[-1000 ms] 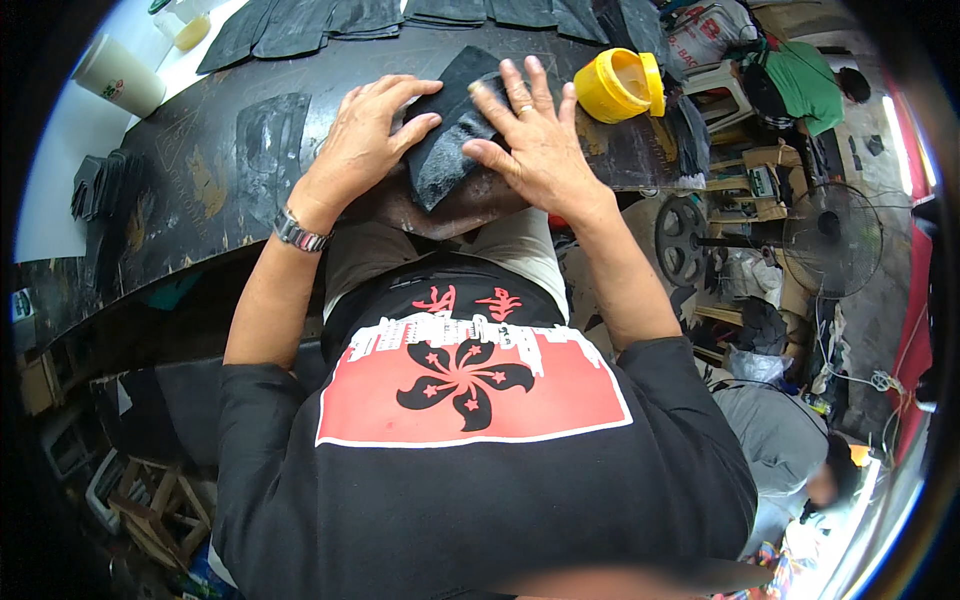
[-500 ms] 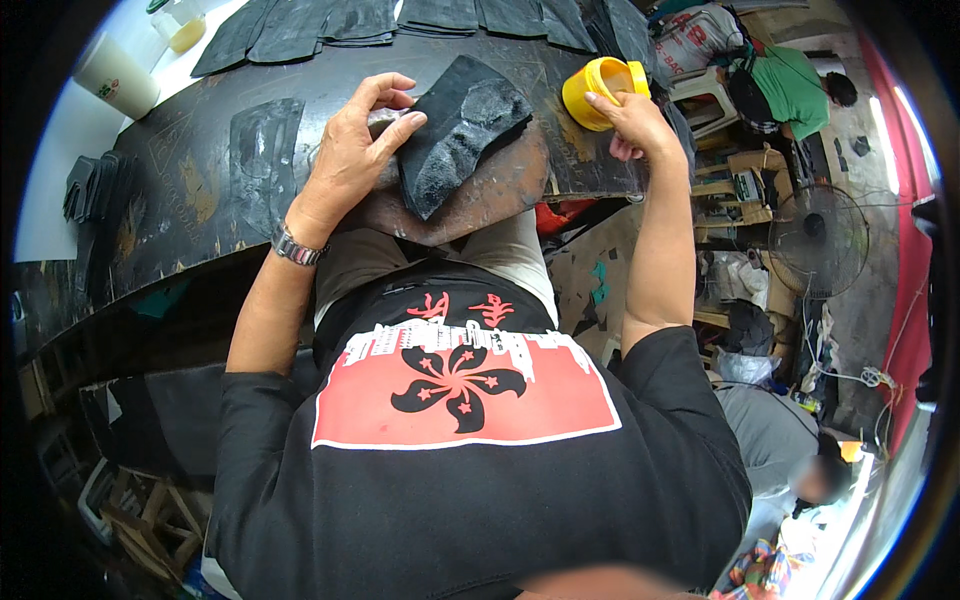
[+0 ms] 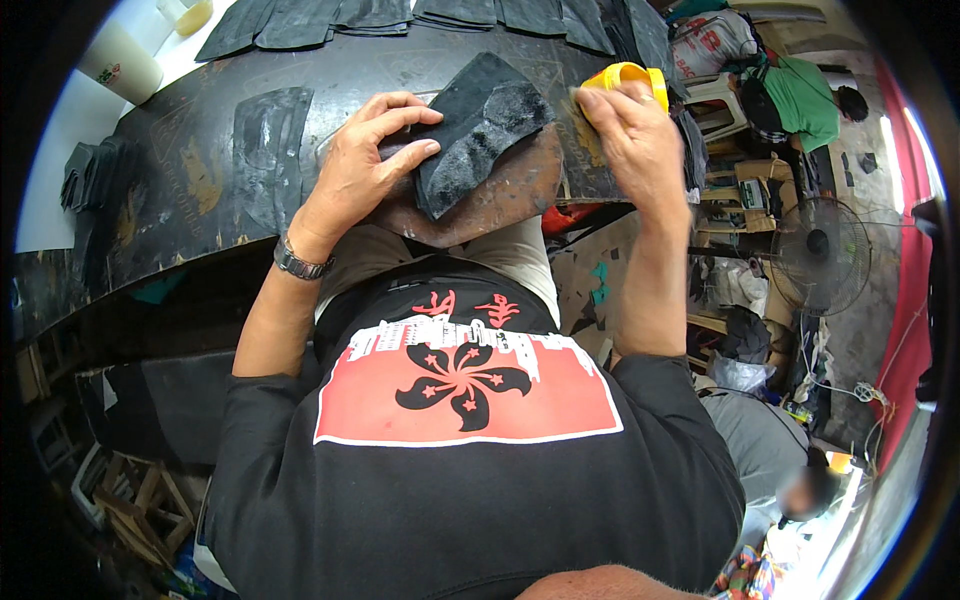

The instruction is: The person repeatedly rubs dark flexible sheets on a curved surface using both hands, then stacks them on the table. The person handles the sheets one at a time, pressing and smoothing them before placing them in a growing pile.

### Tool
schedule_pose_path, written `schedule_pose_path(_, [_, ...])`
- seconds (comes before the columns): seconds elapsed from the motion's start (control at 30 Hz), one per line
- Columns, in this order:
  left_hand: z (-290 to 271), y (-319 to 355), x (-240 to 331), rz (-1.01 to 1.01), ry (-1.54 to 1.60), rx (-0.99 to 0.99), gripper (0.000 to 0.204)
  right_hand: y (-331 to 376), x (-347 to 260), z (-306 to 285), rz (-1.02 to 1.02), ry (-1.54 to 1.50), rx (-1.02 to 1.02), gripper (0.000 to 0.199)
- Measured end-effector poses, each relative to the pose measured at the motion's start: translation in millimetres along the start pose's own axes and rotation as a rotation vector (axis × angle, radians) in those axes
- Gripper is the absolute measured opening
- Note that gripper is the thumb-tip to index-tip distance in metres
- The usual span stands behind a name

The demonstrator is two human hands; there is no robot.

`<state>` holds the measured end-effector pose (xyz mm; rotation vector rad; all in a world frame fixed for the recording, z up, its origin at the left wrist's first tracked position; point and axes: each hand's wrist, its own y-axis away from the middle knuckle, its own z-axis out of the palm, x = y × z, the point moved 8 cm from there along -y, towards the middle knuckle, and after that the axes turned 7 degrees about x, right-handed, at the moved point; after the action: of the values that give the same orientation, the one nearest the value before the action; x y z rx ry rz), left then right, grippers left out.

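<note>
A black flat piece (image 3: pixel 482 140), like leather or rubber, lies tilted on a brown board (image 3: pixel 530 185) above my lap. Whitish, shiny smears cover part of its face. My left hand (image 3: pixel 365 155) is at its left edge, thumb and fingers apart, fingertips touching or nearly touching it. To the right, my right hand (image 3: pixel 635 140) is raised with curled fingers in front of a yellow tub (image 3: pixel 618 75). Whatever the fingers hold, if anything, is hidden. Another black piece (image 3: pixel 270 150) lies flat on the dark table left of my left hand.
Stacks of black pieces (image 3: pixel 370 14) line the table's far edge, and another stack (image 3: pixel 95 180) sits at the left. A whitish cup (image 3: pixel 122 62) stands far left. At the right are a standing fan (image 3: pixel 820 250), a person in green (image 3: pixel 803 100) and another in grey (image 3: pixel 750 450).
My right hand has drawn back from inside the yellow tub toward me, its fingers now more curled. My left hand has shifted slightly onto the black piece's edge.
</note>
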<state>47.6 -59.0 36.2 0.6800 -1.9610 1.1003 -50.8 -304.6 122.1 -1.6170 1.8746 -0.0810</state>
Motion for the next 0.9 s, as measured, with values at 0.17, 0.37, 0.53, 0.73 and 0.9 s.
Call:
schedule_pose_path(0.17, [-1, 2, -1, 0.031, -0.040, 0.017, 0.027, -8, 8, 92, -0.076, -0.044, -0.164, 0.057])
schedule_pose_path(0.37, [-1, 2, -4, -0.001, -0.016, 0.022, 0.028, 18, -8, 101, -0.210, 0.360, -0.092, 0.080])
schedule_pose_path(0.53, [-2, 3, -3, 0.010, -0.039, 0.024, 0.028, 20, -12, 102, -0.134, 0.398, -0.182, 0.091])
schedule_pose_path(0.73, [-2, 4, 0, 0.048, -0.069, 0.033, 0.031, -6, -2, 115, -0.225, 0.395, -0.296, 0.091])
schedule_pose_path(0.9, [-2, 7, -7, -0.064, 0.023, 0.067, 0.055, -8, -9, 120, -0.332, 0.387, -0.351, 0.079])
